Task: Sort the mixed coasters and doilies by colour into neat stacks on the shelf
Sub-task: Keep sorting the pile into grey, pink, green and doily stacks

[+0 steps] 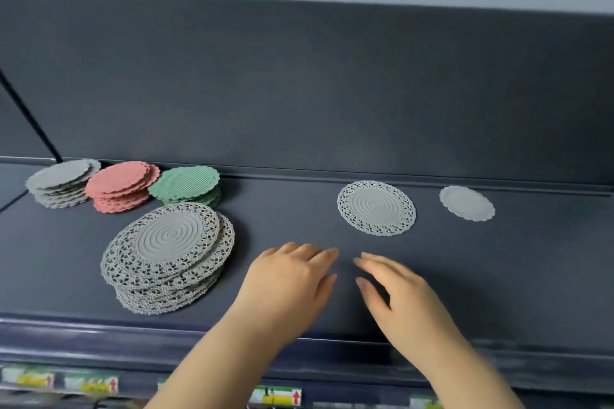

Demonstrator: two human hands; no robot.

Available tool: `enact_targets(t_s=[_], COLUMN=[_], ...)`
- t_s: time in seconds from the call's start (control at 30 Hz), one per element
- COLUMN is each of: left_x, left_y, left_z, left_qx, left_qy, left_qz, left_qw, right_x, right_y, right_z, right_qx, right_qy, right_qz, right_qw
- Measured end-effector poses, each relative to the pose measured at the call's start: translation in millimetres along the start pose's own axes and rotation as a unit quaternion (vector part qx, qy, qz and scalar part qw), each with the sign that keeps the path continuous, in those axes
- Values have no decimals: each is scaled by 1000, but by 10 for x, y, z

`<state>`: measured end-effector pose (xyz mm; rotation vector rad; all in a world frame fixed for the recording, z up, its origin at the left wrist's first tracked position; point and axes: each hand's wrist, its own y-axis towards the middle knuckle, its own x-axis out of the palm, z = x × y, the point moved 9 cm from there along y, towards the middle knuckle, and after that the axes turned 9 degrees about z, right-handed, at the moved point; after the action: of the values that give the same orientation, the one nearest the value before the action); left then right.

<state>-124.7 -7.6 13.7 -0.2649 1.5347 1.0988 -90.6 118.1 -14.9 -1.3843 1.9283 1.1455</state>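
My left hand (pixel 289 279) and right hand (pixel 395 295) hover low over the dark shelf (pixel 299 209), close together but not touching. Both have their fingers loosely spread and pointing away from me, gripping nothing; the right one is blurred. Everything I am sorting is round and lies flat, so none of it has a long axis. Just left of my left hand sits the grey doily stack (pixel 169 256), untidy, its upper pieces slid farther from me than the lower ones. Beyond that stack, against the back panel (pixel 299 83), three piles stand in a row with edges touching or nearly so: the grey coasters (pixel 61 183) farthest left, the pink coasters (pixel 121 186) in the middle, and the green coasters (pixel 186 184) nearest my hands. All three are a little staggered. Straight ahead of my right fingertips a single grey doily (pixel 376 207) lies alone, with open shelf between it and my fingers. Farther right of it, apart, is one small grey coaster (pixel 466 202). Below my wrists, price labels (pixel 275 395) line the shelf's front edge.
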Motion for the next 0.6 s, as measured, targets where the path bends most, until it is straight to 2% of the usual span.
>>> enact_targets(t_s=[0.23,0.47,0.6], left_x=[205,687,1080], left_y=[300,816,1014], left_z=[-20,126,291], left_qx=[33,85,80], left_qy=[0,-15,34], left_qz=[-7,-56,-166], left_qw=[999,995,982], right_x=[-243,-410,-549], right_y=[228,672,812], right_z=[349,594,1001], right_qx=[55,48,100], right_qy=[-16,-75,-118], right_qz=[66,93,56], right_qw=[996,992,986])
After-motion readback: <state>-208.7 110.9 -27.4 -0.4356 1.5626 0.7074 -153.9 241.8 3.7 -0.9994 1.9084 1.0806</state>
